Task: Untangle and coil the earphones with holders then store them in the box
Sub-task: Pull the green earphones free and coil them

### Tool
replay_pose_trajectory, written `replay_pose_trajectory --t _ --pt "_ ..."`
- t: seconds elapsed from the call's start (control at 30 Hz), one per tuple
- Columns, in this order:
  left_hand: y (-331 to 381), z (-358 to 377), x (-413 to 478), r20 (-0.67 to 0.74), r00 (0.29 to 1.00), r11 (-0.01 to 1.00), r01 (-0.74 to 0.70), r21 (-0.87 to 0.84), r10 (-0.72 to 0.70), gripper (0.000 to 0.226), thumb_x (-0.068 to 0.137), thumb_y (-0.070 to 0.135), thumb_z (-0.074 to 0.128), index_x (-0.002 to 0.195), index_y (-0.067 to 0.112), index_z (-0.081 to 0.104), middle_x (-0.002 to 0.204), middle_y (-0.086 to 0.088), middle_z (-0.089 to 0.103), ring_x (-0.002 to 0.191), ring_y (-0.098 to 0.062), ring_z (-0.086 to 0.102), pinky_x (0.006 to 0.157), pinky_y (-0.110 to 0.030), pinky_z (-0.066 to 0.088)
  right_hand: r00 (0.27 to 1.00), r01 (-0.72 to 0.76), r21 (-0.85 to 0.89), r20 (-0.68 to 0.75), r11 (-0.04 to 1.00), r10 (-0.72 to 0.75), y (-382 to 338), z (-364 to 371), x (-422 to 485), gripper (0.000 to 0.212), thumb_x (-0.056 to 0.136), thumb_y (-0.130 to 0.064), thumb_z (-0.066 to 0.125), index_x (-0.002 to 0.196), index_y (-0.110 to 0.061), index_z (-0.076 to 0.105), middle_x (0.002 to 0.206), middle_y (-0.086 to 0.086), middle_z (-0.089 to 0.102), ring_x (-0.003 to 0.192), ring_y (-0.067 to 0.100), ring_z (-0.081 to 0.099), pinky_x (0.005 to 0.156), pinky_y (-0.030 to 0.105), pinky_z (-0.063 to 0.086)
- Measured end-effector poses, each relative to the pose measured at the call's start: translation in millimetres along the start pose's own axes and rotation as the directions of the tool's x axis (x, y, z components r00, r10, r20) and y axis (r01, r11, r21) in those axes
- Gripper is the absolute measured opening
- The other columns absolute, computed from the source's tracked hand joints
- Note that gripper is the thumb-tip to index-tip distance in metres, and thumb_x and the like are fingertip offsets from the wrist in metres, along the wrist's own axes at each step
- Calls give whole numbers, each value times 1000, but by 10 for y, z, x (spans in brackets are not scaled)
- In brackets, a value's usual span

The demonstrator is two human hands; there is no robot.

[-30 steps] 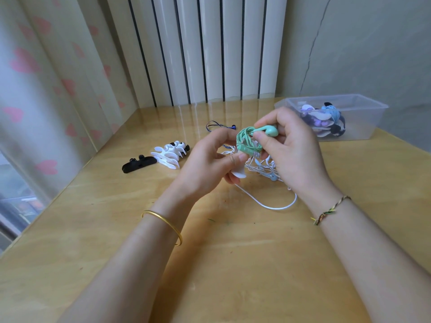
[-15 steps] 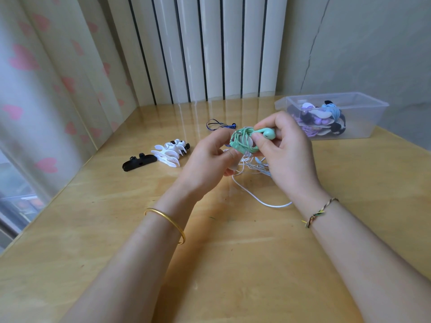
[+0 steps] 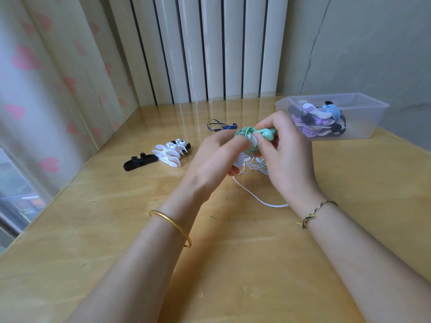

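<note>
I am pinching the green earbud (image 3: 268, 134) with my right hand (image 3: 288, 159), just above the coil (image 3: 243, 132) my left hand (image 3: 215, 159) is gripping on its holder (image 3: 240, 159), probably to secure the loops.

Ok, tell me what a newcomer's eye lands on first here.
At the centre, the left hand and right hand grip mint-green earphones wound in a coil, above the table. A clear box with stored coils sits far right. To the left lie white holders and a black holder.
</note>
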State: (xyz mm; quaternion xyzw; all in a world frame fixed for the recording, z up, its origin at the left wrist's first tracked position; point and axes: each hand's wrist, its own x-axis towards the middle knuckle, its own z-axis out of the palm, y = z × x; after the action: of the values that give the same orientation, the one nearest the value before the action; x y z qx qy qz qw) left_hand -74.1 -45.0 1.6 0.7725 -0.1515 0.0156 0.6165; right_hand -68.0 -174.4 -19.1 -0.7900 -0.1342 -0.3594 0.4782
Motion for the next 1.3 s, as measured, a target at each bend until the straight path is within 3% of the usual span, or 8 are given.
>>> replay_pose_trajectory --t 0.3,0.4,0.57,0.73,0.83,0.93,1.07,1.3 --pt "-14 65 3 -136 988 998 -69 13 70 19 89 13 55 74 12 67 57 2 49 51 -10 41 46 -18 38 999 -26 6 -23 1000 26 -36 14 -16 9 86 -9 63 86 -12 55 73 -9 57 69 17 57 62 29 47" --pt "-41 79 25 -180 983 999 -49 -19 45 17 88 10 52 83 4 68 65 -5 50 54 -10 40 47 -20 37 995 -96 75 -19 993 97 -39 29 -21 11 87 -10 63 86 -17 55 75 -9 59 70 17 60 66 36 51" --pt "-77 104 59 -242 970 993 -23 -112 -4 25 88 1 50 103 9 68 72 8 61 51 8 52 48 -6 37 989 -140 154 -17 978 144 -48 47 -18 14 86 -8 63 89 -19 56 82 -2 64 77 20 62 69 37 53" --pt "-105 142 65 -254 967 997 -25 -72 6 27 88 6 54 109 16 67 81 12 63 58 10 54 53 -5 39 984 -176 101 16 979 176 -35 34 8 17 86 -8 63 101 -14 68 86 -4 66 80 19 64 75 32 54" --pt "-88 132 53 -270 963 998 -31 -61 14 24 84 6 54 100 18 68 74 12 62 53 7 51 52 -7 38 985 -163 69 65 984 159 -46 12 16 21 85 -5 65 104 -11 69 92 -1 67 81 13 61 74 16 48" --pt "-70 127 28 -268 962 998 -53 -26 44 24 79 11 54 94 24 66 73 15 62 54 5 50 53 -10 40 986 -141 21 97 990 139 -54 9 11 26 83 -3 66 108 -11 69 101 4 68 91 16 62 82 23 49" --pt "-66 166 13 -253 960 992 -99 78 116 26 71 26 47 89 36 62 85 17 66 80 0 60 72 -19 48 988 -142 30 64 989 140 -43 8 12 23 84 -6 66 105 -12 69 103 8 67 93 20 62 82 29 49" --pt "-104 138 46 -182 971 979 -124 165 154 37 71 29 47 102 30 65 97 13 66 88 0 59 72 -15 48 990 -135 54 44 989 133 -28 14 -7 28 83 6 59 101 -13 69 96 0 69 86 12 63 74 17 49"
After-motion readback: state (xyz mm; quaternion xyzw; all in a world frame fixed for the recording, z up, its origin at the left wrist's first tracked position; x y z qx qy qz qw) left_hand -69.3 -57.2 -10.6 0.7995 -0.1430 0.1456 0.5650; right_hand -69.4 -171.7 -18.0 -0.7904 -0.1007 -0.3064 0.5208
